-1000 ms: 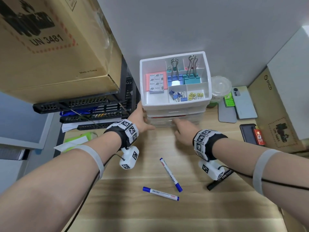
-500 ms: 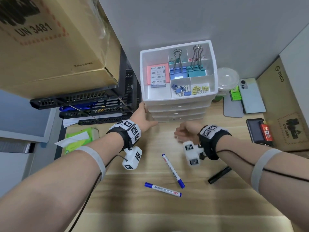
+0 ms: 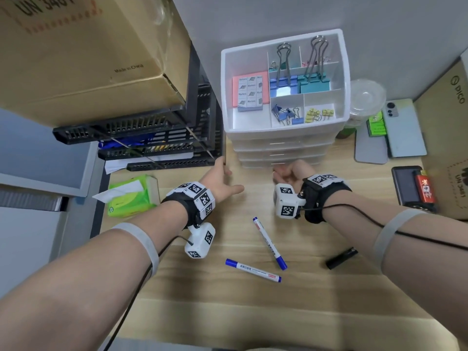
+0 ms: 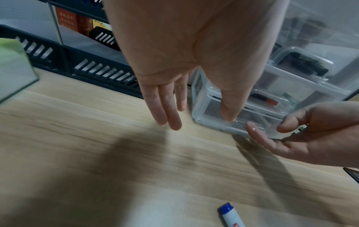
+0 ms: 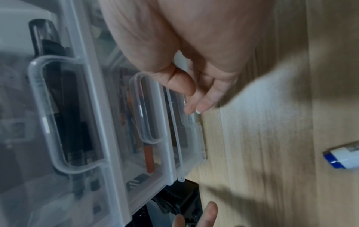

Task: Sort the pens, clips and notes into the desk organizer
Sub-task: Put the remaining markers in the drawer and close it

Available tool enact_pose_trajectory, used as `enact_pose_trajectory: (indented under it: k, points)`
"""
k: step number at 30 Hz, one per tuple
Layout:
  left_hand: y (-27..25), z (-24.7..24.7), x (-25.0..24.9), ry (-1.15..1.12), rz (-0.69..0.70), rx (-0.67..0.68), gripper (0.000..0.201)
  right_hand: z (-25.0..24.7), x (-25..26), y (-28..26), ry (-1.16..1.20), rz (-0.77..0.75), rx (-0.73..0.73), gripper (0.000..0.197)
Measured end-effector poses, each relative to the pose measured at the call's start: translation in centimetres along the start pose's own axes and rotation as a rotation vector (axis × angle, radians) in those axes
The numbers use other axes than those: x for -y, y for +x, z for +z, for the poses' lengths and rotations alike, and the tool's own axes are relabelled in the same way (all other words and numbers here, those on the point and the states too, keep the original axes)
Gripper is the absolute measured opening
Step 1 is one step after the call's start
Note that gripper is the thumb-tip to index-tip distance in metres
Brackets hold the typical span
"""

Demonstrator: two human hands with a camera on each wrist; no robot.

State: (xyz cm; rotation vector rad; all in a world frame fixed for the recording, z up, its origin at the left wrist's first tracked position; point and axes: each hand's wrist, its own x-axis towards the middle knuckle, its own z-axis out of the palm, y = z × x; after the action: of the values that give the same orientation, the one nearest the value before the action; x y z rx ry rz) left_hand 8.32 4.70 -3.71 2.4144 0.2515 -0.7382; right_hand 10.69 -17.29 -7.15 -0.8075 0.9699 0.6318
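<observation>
Head view shows my left hand [image 3: 219, 179] hovering over the desk [image 3: 228, 312] beside the lower left corner of the desk organizer [image 3: 283, 145], fingers [image 4: 165, 110] straight and loosely spread, holding nothing. My right hand [image 3: 291, 173] is turned palm up at the front of the bottom drawer [image 5: 191, 130]; on the right wrist camera its fingers [image 5: 204, 101] are half curled, tips at that drawer's clear handle lip, gripping nothing that I can make out.

Up in the organizer's top tray, the pink notes [image 3: 249, 91] lie in the left compartment, large binder clips [image 3: 298, 81] stand in the middle ones, and small blue clips [image 3: 287, 115] and yellow clips [image 3: 319, 114] sit in the two front ones.

Two blue-capped pens [image 3: 269, 243] lie loose on the desk, near each other, between my wrists and closer to me than the organizer. A black pen [image 3: 342, 257] lies under my right forearm.
</observation>
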Motion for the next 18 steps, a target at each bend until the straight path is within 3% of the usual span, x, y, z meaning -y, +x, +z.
enact_pose_trajectory:
  k: [6, 10, 15, 18]
  points:
    - [-1.4, 0.4, 0.8, -0.007, -0.031, 0.019, 0.108, -0.8, -0.6, -0.3, -0.075, -0.03, -0.013, 0.044]
    - [-2.2, 0.7, 0.9, -0.008, -0.029, 0.03, 0.107, -2.0, -1.5, -1.5, 0.044, 0.007, 0.051, 0.053]
    - [-3.3, 1.0, 1.2, -0.007, -0.019, 0.027, 0.105, -1.5, -0.8, -0.9, 0.042, -0.023, 0.012, 0.031]
    - [-3.8, 1.4, 2.1, 0.0, -0.035, 0.02, 0.103, -1.1, -1.0, 0.4, -0.017, -0.042, 0.029, 0.044]
